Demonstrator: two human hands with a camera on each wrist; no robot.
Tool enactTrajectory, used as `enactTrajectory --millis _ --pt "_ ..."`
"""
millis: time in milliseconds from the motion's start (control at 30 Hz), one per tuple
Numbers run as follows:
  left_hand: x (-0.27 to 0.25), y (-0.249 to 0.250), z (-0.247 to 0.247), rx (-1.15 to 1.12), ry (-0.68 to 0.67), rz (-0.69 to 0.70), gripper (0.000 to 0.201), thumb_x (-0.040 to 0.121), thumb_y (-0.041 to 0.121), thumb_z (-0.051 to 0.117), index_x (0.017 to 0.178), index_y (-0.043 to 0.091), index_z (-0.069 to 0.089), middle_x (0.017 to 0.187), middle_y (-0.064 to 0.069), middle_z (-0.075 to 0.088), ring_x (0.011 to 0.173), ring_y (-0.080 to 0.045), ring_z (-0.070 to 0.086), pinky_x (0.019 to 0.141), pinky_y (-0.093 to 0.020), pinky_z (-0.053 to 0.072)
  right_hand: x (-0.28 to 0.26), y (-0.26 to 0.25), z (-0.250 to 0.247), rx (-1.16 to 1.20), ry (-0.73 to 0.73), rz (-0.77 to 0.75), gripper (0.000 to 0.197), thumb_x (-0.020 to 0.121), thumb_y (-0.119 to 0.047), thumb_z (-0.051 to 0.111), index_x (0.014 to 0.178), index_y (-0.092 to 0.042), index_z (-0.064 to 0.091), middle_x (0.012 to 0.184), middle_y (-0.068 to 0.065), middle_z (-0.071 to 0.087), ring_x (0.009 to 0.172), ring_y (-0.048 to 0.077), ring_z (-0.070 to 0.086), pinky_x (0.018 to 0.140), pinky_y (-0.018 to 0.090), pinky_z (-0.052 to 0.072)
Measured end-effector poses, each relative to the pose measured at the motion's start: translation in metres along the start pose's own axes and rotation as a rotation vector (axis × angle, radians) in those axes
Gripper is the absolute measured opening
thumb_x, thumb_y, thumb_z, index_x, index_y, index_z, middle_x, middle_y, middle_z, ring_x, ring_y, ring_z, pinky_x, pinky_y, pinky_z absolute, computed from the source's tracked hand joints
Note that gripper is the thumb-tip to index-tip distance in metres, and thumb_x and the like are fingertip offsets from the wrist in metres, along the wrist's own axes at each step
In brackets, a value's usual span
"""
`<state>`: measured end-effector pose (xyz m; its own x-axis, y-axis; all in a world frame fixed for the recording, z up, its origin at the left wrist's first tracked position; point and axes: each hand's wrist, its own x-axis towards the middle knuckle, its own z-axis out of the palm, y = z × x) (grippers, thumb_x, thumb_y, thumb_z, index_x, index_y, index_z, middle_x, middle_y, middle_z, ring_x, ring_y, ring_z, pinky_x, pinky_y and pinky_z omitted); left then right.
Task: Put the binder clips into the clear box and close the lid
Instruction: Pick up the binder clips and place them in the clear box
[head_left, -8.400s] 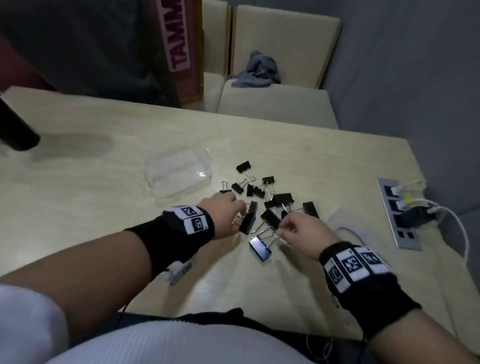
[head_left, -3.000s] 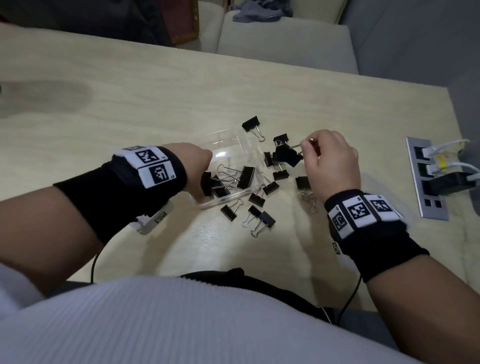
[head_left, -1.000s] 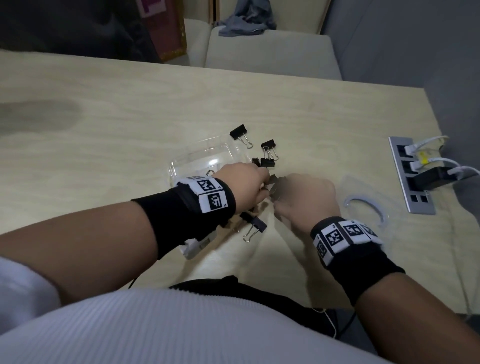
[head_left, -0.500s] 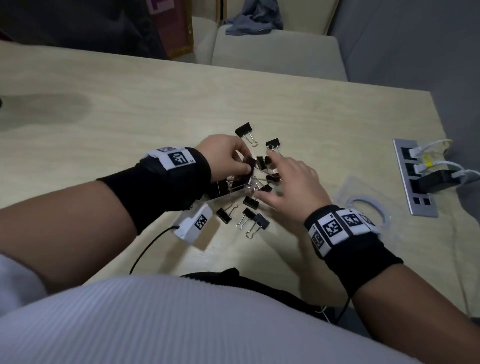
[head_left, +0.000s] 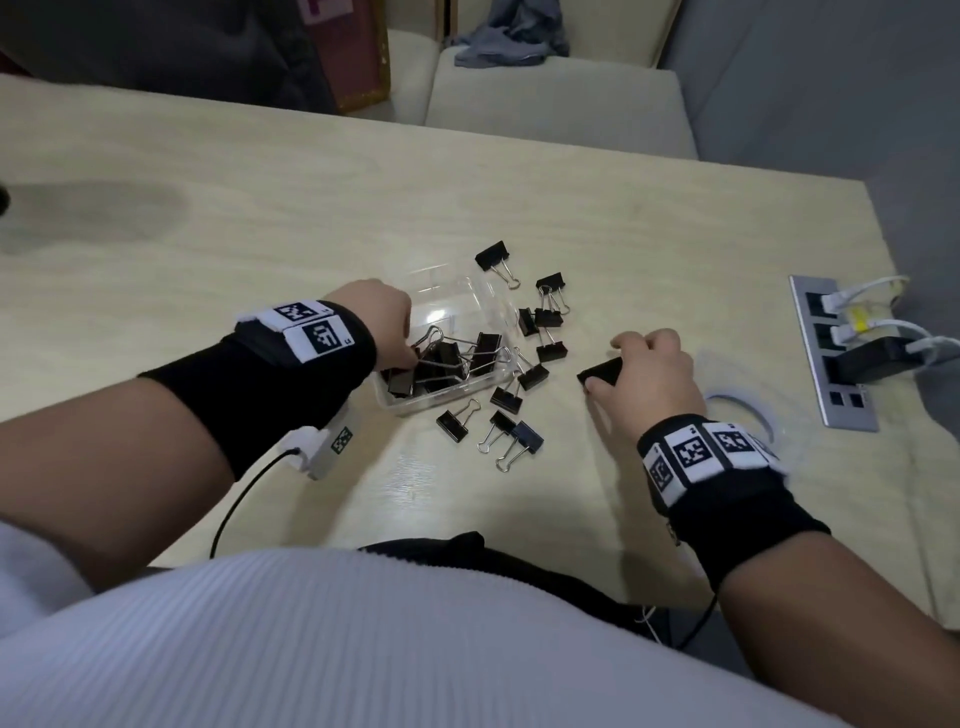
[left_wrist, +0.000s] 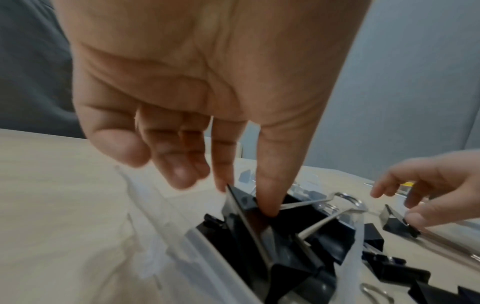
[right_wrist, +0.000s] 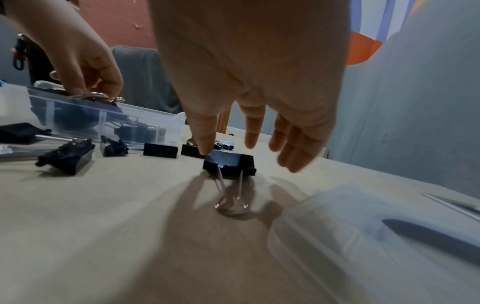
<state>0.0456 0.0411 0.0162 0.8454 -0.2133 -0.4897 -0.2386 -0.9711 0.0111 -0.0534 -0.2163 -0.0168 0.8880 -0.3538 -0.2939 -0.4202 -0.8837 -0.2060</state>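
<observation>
The clear box (head_left: 415, 402) is seen at the centre of the head view, lid off, with several large binder clips (head_left: 452, 358) piled at its near end. The left hand (head_left: 382, 317) is lowered over that end; in the left wrist view its fingers (left_wrist: 267, 185) are pressed straight down among the clips, thumb and index close on a black edge, though a true pinch cannot be told.

More clips (head_left: 511, 436) are scattered on the table (head_left: 260, 208) just right of and below the box, with one (head_left: 493, 257) apart above its far corner.

The right hand (head_left: 647, 376) is placed right of centre over a single black clip (head_left: 600, 371). In the right wrist view the thumb tip touches the clip body (right_wrist: 228, 164) and the other fingers (right_wrist: 293, 148) hang extended behind it, not wrapped round. The clear lid (right_wrist: 363, 236) lies at lower right. A power strip (head_left: 831, 353) is seen at the right edge.
</observation>
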Motion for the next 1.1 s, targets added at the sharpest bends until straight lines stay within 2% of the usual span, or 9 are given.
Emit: enactTrajectory --millis 100,200,367,467,600,666,766,900,1100 --pt "-0.003 -0.006 0.0 -0.034 0.059 -0.102 0.06 0.071 0.053 0.074 0.114 0.016 0.052 0.117 -0.013 0.047 0.082 -0.031 0.055 0.067 -0.035 0.049 0.001 0.001 0.002 -0.036 -0.049 0.054 0.049 0.087 -0.039 0.058 0.13 -0.019 0.047 0.125 0.013 0.046 0.111 0.034 0.05 0.082 0.043 0.047" --pt "-0.005 -0.002 -0.001 -0.006 0.053 -0.131 0.071 0.072 0.055 0.072 0.125 0.016 0.045 0.12 -0.015 0.047 0.089 -0.035 0.06 0.07 -0.037 0.05 0.003 -0.001 0.006 -0.013 -0.052 0.034 0.046 0.089 -0.034 0.056 0.13 -0.015 0.046 0.121 0.013 0.052 0.109 0.034 0.054 0.079 0.04 0.045" --pt "0.003 0.001 0.0 -0.018 0.071 -0.07 0.06 0.076 0.043 0.07 0.125 0.017 0.047 0.115 -0.014 0.051 0.088 -0.035 0.061 0.068 -0.036 0.051 0.003 -0.007 0.009 0.056 -0.036 -0.02 0.045 0.086 -0.022 0.059 0.128 -0.016 0.044 0.125 0.012 0.047 0.102 0.034 0.057 0.08 0.04 0.048" --pt "0.005 0.002 0.003 -0.054 0.089 -0.012 0.056 0.076 0.041 0.07 0.124 0.021 0.049 0.117 -0.011 0.051 0.09 -0.034 0.061 0.068 -0.036 0.05 0.005 -0.012 0.002 0.165 0.051 -0.099 0.035 0.089 -0.014 0.056 0.123 -0.017 0.052 0.122 0.012 0.054 0.099 0.031 0.059 0.082 0.036 0.046" --pt "0.005 0.002 0.003 -0.087 0.091 0.019 0.049 0.08 0.042 0.068 0.122 0.023 0.051 0.12 -0.008 0.05 0.091 -0.03 0.06 0.067 -0.034 0.047 0.004 -0.034 -0.014 0.439 0.212 -0.2 0.032 0.092 -0.017 0.055 0.123 -0.024 0.054 0.112 0.001 0.063 0.085 0.016 0.061 0.081 0.028 0.047" --pt "0.004 0.002 0.002 -0.079 0.099 0.039 0.046 0.08 0.042 0.067 0.12 0.025 0.053 0.12 -0.007 0.049 0.093 -0.029 0.059 0.07 -0.035 0.049 0.003 -0.049 -0.019 0.539 0.196 -0.265 0.031 0.091 -0.017 0.057 0.121 -0.025 0.054 0.099 -0.005 0.062 0.076 0.01 0.059 0.077 0.025 0.047" --pt "0.0 0.006 0.001 -0.003 0.093 0.141 0.039 0.079 0.039 0.067 0.116 0.03 0.055 0.117 -0.004 0.052 0.101 -0.028 0.055 0.072 -0.034 0.044 0.004 -0.068 -0.019 0.548 0.058 -0.351 0.027 0.089 -0.017 0.061 0.115 -0.025 0.056 0.086 -0.014 0.057 0.077 0.01 0.059 0.072 0.023 0.046" --pt "-0.003 0.012 0.002 0.128 0.026 0.202 0.029 0.076 0.04 0.067 0.103 0.031 0.062 0.1 0.0 0.056 0.088 -0.025 0.055 0.067 -0.031 0.041 0.009 -0.086 -0.011 0.39 -0.089 -0.435 0.019 0.09 -0.023 0.061 0.108 -0.027 0.061 0.096 -0.011 0.061 0.085 0.014 0.063 0.079 0.028 0.049" --pt "-0.003 0.013 0.006 0.222 -0.031 0.155 0.026 0.079 0.041 0.062 0.087 0.016 0.068 0.074 -0.001 0.056 0.065 -0.022 0.053 0.051 -0.028 0.036 0.02 -0.087 -0.009 0.144 -0.11 -0.469 0.029 0.092 -0.021 0.055 0.121 -0.024 0.061 0.125 0.001 0.055 0.113 0.02 0.053 0.097 0.032 0.041"
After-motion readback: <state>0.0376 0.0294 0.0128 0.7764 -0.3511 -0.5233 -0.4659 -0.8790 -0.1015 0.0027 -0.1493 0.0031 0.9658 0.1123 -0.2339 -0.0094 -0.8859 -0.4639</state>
